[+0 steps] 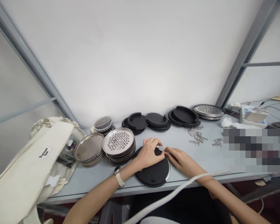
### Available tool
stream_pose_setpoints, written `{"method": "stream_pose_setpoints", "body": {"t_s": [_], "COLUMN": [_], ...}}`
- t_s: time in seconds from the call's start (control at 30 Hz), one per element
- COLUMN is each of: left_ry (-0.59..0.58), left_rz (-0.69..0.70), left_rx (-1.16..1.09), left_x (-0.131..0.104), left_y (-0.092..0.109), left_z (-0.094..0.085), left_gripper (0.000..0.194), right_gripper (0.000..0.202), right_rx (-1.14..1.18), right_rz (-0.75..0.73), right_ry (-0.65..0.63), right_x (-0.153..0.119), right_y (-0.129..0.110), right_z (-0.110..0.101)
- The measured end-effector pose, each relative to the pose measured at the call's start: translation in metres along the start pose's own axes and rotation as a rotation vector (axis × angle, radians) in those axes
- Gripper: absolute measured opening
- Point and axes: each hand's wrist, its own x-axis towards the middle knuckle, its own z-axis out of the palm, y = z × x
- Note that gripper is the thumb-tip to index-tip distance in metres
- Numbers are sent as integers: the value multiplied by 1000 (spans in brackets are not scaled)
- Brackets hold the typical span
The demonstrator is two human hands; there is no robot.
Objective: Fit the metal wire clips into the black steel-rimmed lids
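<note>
A round black plastic disc (154,172) lies at the table's front edge, with a thin silvery rim showing along its right side. My left hand (149,154) rests on its upper part, fingers curled over the far edge and thumb pointing right. At the disc's upper right edge, my right hand (180,160) pinches a small bent metal wire clip (161,149). Part of the clip is hidden by my fingers. Left of the disc stands a stack of round metal grater plates (120,142). Loose metal wire clips (196,136) are scattered to the upper right.
Plain metal plates (90,146) are stacked at left beside a cream bag (37,155). Along the wall sit small grater discs (103,123), black round trays (156,119) and another grater stack (208,110). A white cable (172,194) crosses in front of my right forearm.
</note>
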Motion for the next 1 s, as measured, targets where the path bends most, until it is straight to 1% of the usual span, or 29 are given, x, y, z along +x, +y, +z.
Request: {"method": "stream_pose_setpoints", "body": {"t_s": [0.13, 0.5, 0.67, 0.83, 1.0], "left_ry": [-4, -15, -18, -61, -44], "left_rz": [-2, -7, 1, 16, 30], "left_rx": [5, -56, -66, -97, -87], "left_x": [-1, 0, 0, 0, 0], "left_y": [-1, -2, -2, -1, -1], "left_z": [0, 1, 0, -1, -1], "left_gripper": [24, 21, 20, 19, 18], "right_gripper": [19, 18, 19, 18, 19], "right_rx": [-12, -6, -9, 2, -21], "right_rz": [-1, -19, -10, -4, 6], "right_ry": [4, 39, 27, 19, 15], "right_x": [0, -1, -1, -2, -2], "right_y": [0, -1, -3, -2, -1], "right_z": [1, 1, -1, -1, 0]}}
